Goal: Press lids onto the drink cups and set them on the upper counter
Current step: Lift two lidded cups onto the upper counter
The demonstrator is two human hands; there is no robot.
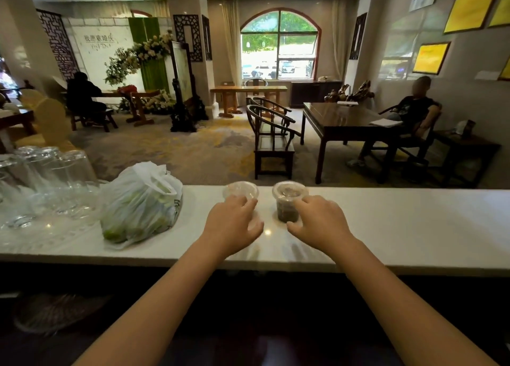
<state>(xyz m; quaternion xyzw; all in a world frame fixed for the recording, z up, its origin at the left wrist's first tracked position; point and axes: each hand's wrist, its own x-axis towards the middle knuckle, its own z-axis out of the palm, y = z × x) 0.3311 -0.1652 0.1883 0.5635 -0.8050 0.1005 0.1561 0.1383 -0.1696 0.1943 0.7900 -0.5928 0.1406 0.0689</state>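
Note:
Two clear plastic cups with dome lids stand side by side on the white upper counter (386, 222). The left cup (240, 190) looks pale or clear inside. The right cup (288, 200) holds a dark drink. My left hand (234, 225) wraps around the left cup's near side and hides most of its body. My right hand (317, 222) curls around the right cup, thumb at its base and fingers at its right side. Both lids sit on the cups.
A white plastic bag (140, 200) with green contents lies on the counter left of the cups. Several upturned glasses (47, 172) stand at the far left. Beyond the counter are wooden chairs (271, 136), a dark table (345, 120) and seated people.

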